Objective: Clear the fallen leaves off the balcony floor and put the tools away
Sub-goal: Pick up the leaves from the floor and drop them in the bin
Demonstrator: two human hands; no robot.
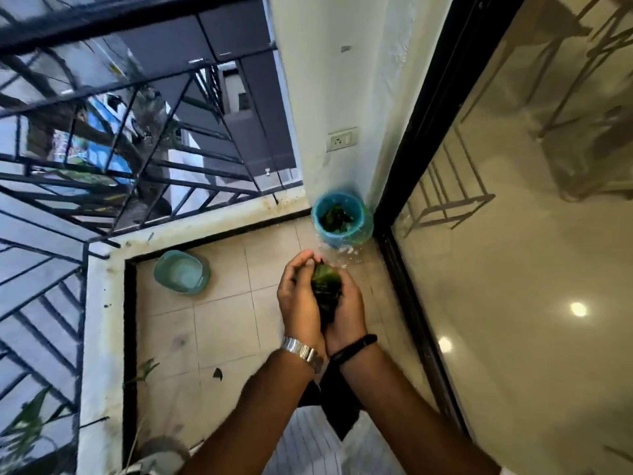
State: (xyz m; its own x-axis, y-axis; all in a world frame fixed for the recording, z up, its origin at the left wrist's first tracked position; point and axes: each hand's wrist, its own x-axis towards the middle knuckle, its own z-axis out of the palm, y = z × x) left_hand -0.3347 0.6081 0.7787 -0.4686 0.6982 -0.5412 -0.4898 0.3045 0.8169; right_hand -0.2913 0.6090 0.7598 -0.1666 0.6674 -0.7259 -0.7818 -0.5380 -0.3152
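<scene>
A bunch of dark green leaves (pixel 326 289) is cupped between both my hands above the tiled balcony floor (pixel 226 323). My left hand (pixel 298 296), with a silver watch at the wrist, curls round the bunch from the left. My right hand (pixel 347 308), with a black band at the wrist, curls round it from the right. A blue bucket (pixel 342 231) holding green leaves stands in the far corner, just beyond my hands. One loose leaf (pixel 218 374) lies on the tiles near my left forearm.
A teal basin (pixel 181 272) sits on the floor by the parapet at the left. A black metal railing (pixel 102 149) tops the low white wall. A glass sliding door with a black frame (pixel 411 286) runs along the right. Plant leaves (pixel 30 423) show at the bottom left.
</scene>
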